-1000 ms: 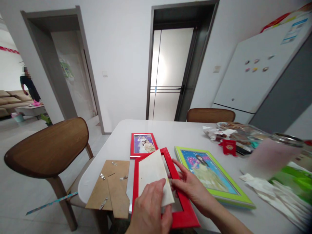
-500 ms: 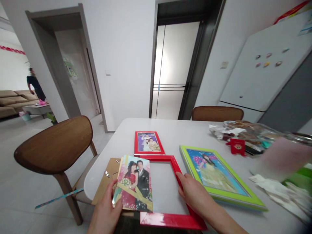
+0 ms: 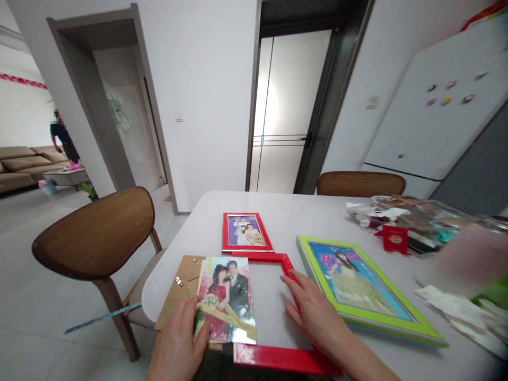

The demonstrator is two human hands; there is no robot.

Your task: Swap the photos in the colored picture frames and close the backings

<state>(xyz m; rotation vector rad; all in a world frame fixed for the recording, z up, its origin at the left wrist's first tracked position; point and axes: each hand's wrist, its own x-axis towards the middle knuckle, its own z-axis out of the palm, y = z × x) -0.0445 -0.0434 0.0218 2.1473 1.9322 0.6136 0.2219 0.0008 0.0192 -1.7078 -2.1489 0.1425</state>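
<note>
At the left edge of a wedding photo (image 3: 240, 288) is my left hand (image 3: 178, 336), its fingers and thumb closed on that edge. The photo shows a couple in red and black and covers the left side of a hollow red picture frame (image 3: 273, 357). Under the photo's left side lies a brown backing board (image 3: 174, 296) with metal clips. My right hand (image 3: 313, 307) rests over the frame's right side, fingers apart and not wrapped round it. Beyond it, a smaller red framed photo (image 3: 246, 233) lies flat. To the right is a green framed photo (image 3: 357, 283).
The white table (image 3: 286, 214) has a red packet (image 3: 396, 239), plastic-wrapped items (image 3: 432, 214) and crumpled tissues (image 3: 456, 312) on its right. Wooden chairs stand at the left (image 3: 99, 233) and far side (image 3: 361, 183). A person (image 3: 65, 138) stands far left beside a sofa.
My right hand has loosened from the red frame, its fingers now spread. The photo has shifted slightly right and looks lower and flatter, with my left hand still at its edge. The view has shifted slightly.
</note>
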